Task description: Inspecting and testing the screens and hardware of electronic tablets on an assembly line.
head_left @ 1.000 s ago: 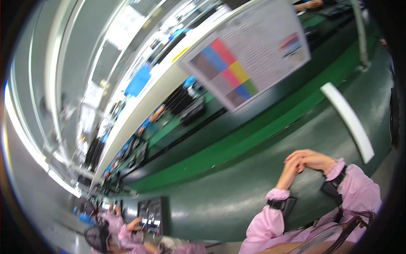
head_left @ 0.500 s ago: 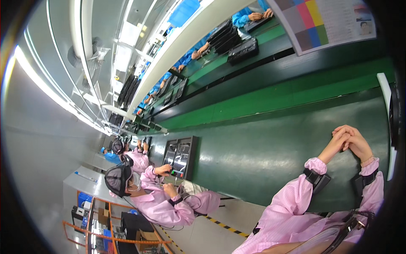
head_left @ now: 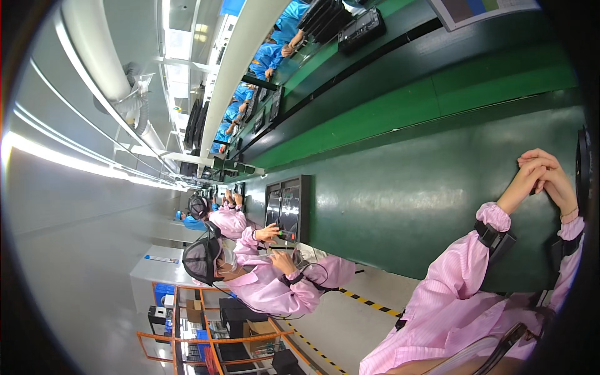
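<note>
My left hand [head_left: 529,176] and my right hand [head_left: 555,179] are clasped together on the dark green tabletop [head_left: 400,194], fingers laced and closed over each other. No object shows in either of them, though the gap between the palms is hidden. Pink striped sleeves cover both forearms, and a black device is strapped at the left wrist [head_left: 494,239] and another at the right wrist [head_left: 564,247].
To the left, a co-worker in pink [head_left: 265,281] reaches to a black tray with dark glossy panels [head_left: 287,209]. Across the green bench, people in blue [head_left: 265,59] work near black cases [head_left: 361,30]. An orange-framed shelf [head_left: 212,340] stands behind.
My view has swung, so the bench and co-worker appear farther right and my hands higher. Both hands stay clasped. The co-worker still has a hand at the tray.
</note>
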Demonstrator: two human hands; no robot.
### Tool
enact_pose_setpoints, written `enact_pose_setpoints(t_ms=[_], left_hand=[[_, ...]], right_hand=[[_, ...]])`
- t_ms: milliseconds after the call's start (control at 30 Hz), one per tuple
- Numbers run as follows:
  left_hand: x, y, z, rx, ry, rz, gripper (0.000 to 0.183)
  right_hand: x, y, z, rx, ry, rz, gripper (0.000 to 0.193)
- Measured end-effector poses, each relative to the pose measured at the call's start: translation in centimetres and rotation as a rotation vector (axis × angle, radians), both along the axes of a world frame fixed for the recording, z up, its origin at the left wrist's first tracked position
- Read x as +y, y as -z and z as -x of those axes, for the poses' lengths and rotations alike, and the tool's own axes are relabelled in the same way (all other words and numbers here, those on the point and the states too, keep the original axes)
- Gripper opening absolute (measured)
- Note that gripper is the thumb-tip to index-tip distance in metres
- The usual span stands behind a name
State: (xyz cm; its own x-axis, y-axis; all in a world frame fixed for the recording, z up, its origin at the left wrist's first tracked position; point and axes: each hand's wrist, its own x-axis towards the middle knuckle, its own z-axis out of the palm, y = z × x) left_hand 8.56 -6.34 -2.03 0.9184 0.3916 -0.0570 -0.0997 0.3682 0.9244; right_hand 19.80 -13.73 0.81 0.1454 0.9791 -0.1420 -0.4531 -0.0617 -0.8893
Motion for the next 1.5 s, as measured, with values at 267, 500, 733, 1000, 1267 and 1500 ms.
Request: enact_pose_setpoints(t_ms=[267, 500, 733, 1000, 1267, 1500], left_hand=[[-0.1, 0.3, -0.5, -0.004, 0.02, 0.061, 0.023], [0.0, -0.1, -0.5, 0.006, 0.028, 0.056, 0.023], [0.2, -0.6, -0.4, -0.008, 0.016, -0.014, 0.019], [0.3, -0.7, -0.1, -0.026, 0.026, 0.037, 0.015], [0.4, -0.6, -0.2, -0.033, 0.017, 0.051, 0.013], [0.1, -0.3, -0.3, -0.043, 0.01, 0.028, 0.013]], right_hand=[[-0.1, -1.1, -0.1, -0.007, -0.026, 0.018, 0.039], [0.2, -1.7, -0.1, -0.047, -0.042, 0.008, 0.039], [0.3, -1.5, 0.0, -0.025, -0.011, 0.038, 0.039], [0.1, -2.4, 0.2, 0.009, -0.061, 0.008, 0.039], [0.3, -1.9, 0.4, 0.014, -0.027, 0.022, 0.039], [0.1, -0.8, 0.1, -0.01, -0.002, 0.007, 0.039]])
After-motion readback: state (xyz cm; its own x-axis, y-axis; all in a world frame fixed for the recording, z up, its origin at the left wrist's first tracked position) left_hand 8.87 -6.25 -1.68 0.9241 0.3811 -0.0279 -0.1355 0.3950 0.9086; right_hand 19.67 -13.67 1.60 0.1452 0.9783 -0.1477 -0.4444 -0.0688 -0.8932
